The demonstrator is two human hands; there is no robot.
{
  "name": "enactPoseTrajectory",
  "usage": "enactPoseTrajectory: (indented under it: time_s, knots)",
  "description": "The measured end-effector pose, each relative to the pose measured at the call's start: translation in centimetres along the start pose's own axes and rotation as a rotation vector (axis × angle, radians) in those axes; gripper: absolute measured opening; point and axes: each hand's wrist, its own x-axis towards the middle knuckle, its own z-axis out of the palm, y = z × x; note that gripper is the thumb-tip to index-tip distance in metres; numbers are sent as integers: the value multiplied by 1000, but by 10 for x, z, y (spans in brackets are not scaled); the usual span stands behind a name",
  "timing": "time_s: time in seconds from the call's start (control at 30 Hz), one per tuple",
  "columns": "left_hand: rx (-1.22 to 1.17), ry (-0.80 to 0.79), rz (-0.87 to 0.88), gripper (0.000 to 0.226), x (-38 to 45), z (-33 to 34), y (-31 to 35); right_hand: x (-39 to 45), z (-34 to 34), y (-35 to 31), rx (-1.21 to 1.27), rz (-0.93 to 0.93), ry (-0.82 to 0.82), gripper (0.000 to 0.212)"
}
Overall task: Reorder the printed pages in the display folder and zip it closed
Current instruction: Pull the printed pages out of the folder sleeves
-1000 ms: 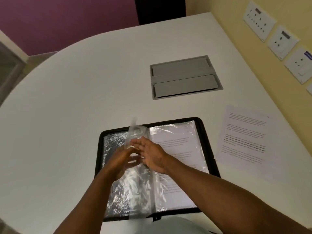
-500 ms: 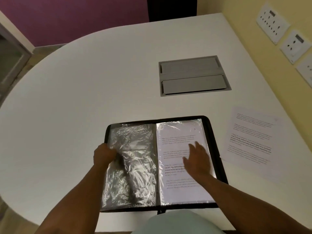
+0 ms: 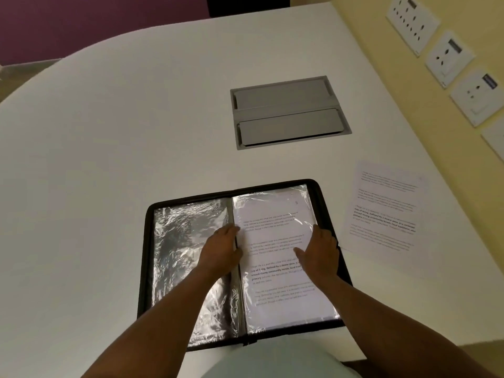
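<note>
Clear sleeves (image 3: 188, 257) now lie flat; my left hand (image 3: 221, 249) has shifted to the spine, right hand (image 3: 319, 252) relaxed on the printed page (image 3: 275, 268), ready for extraction.

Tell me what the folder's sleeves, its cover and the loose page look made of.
Sleeves: thin clear plastic, glossy; crinkles and glare streaks show.
Cover: black, matte, probably fabric or faux leather; too dim to tell which.
Loose page: plain white paper, matte, with printed text, flat on the table.
</note>
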Motion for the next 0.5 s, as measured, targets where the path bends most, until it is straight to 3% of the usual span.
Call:
enactPoseTrajectory:
  time_s: [0.33, 0.5]
  knots:
    - [16, -68, 41, 62, 53, -3, 18, 32, -7, -7, 12, -9, 28, 52]
    - [65, -75, -13, 73, 84, -8, 20, 56, -8, -20, 65, -117, 94, 45]
